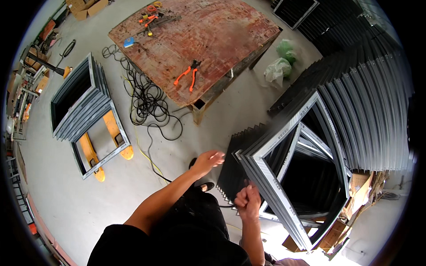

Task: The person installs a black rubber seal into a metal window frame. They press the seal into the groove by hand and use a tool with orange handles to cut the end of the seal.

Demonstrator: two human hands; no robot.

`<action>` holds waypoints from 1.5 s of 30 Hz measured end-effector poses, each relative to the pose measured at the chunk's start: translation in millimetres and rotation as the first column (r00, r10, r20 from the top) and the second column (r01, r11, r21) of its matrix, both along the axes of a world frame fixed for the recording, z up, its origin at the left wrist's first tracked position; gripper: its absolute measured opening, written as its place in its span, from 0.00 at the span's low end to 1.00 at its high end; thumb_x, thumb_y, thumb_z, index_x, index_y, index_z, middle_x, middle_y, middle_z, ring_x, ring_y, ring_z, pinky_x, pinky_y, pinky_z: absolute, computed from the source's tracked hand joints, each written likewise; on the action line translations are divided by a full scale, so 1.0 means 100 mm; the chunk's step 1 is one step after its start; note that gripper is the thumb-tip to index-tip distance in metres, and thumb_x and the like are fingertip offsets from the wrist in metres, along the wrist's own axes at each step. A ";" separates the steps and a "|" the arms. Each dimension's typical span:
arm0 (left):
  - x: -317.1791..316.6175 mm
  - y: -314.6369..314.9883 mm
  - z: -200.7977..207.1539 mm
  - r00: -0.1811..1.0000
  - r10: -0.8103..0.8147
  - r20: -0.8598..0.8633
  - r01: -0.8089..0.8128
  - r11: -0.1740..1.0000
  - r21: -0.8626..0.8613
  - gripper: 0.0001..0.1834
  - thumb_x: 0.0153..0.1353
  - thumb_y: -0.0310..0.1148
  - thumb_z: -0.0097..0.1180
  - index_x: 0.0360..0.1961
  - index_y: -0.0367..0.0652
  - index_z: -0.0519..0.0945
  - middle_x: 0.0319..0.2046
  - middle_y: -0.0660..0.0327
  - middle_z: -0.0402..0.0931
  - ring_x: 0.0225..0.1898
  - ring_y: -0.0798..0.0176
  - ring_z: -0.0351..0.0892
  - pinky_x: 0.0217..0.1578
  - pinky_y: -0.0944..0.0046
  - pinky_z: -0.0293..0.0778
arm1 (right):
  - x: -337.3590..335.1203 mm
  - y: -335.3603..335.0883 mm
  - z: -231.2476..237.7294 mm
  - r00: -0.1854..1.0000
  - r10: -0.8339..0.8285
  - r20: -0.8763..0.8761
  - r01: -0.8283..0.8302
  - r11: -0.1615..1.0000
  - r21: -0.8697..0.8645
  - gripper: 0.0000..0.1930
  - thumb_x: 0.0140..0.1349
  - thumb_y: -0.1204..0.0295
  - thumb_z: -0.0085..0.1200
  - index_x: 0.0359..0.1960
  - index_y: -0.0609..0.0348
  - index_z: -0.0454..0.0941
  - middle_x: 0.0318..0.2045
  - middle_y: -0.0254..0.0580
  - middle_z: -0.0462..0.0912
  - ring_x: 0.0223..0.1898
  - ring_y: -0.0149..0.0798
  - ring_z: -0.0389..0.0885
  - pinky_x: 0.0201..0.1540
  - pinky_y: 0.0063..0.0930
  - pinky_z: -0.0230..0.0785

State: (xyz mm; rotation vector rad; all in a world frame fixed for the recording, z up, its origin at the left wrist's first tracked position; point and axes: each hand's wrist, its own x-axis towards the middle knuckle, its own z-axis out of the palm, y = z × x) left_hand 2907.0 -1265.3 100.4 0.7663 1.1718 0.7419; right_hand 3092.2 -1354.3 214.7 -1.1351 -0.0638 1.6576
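Note:
My left hand (pixel 209 162) reaches forward, fingers loosely stretched and somewhat blurred, just left of a corner of the stacked frames. Nothing shows in it. Lower and to the right, my right hand (pixel 248 199) is closed, its fingers curled and thumb pressed in; whatever it may pinch is too small to make out. It is close beside the near side of a grey rectangular metal frame (pixel 278 188), which leans at the front of a stack of similar frames. Printed protective film covers parts of that frame. Behind my hands stand dark frames (pixel 230 175) with a jagged row of corners.
A long row of dark frames (pixel 377 111) fills the right side. Ahead is a worn reddish table (pixel 213 40) carrying orange-handled pliers (pixel 191 74). Black cable (pixel 148 99) lies coiled on the floor. At left, more frames (pixel 80 102) rest on a yellow pallet jack (pixel 92 155).

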 end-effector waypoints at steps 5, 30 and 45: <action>0.37 0.06 0.18 0.975 -0.034 0.219 0.078 0.978 -0.196 0.25 0.61 0.51 0.53 0.48 0.39 0.74 0.39 0.60 0.78 0.42 0.66 0.78 0.42 0.68 0.71 | 0.10 0.13 -0.12 0.617 0.121 0.778 -0.118 0.991 -0.060 0.09 0.62 0.77 0.48 0.43 0.66 0.71 0.19 0.36 0.71 0.14 0.24 0.65 0.14 0.17 0.59; 0.79 -0.06 0.17 0.967 0.256 -0.007 -0.253 0.948 -0.191 0.13 0.58 0.43 0.60 0.29 0.45 0.76 0.26 0.65 0.77 0.28 0.70 0.76 0.32 0.70 0.70 | 0.61 0.06 -0.74 0.499 0.255 0.828 -0.382 0.923 -0.054 0.14 0.64 0.67 0.46 0.28 0.66 0.77 0.13 0.37 0.72 0.16 0.32 0.71 0.22 0.29 0.63; 0.66 0.07 0.10 0.985 0.170 -0.024 -0.172 0.966 -0.193 0.14 0.61 0.45 0.54 0.33 0.45 0.78 0.26 0.66 0.78 0.27 0.71 0.77 0.30 0.71 0.70 | 0.50 0.05 -0.56 0.337 0.113 0.935 -0.389 0.921 0.029 0.13 0.63 0.69 0.46 0.28 0.67 0.76 0.14 0.41 0.73 0.18 0.35 0.73 0.26 0.32 0.64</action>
